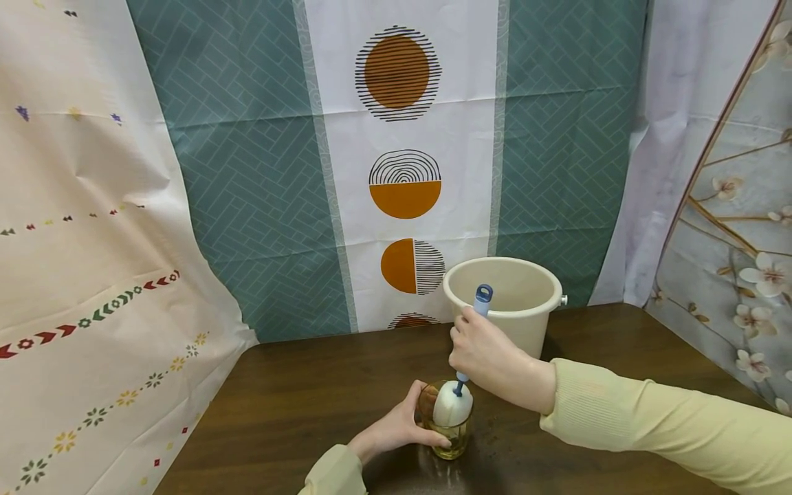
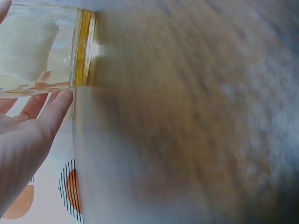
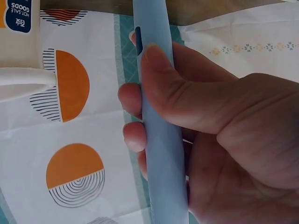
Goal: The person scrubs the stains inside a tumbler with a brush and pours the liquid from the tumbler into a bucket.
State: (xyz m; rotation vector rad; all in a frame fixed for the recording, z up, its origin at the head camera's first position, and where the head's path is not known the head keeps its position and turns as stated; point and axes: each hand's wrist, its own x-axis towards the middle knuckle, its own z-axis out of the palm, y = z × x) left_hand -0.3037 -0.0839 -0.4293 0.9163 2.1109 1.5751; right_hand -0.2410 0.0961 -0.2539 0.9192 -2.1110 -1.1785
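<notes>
An amber drinking glass stands on the table, its base also visible in the left wrist view. My left hand grips it from the left, thumb in front and fingers round the far side. Inside the glass sits the white sponge head of a bottle brush, partly above the rim. The brush leans slightly, its blue handle rising toward the back right. My right hand grips that handle; the right wrist view shows the thumb laid along it and the fingers wrapped behind. The lowest part of the sponge is hard to make out.
A cream bucket stands on the dark wooden table just behind my right hand, with a label visible in the right wrist view. Patterned cloths hang behind the table and on both sides. Small wet-looking spots lie right of the glass.
</notes>
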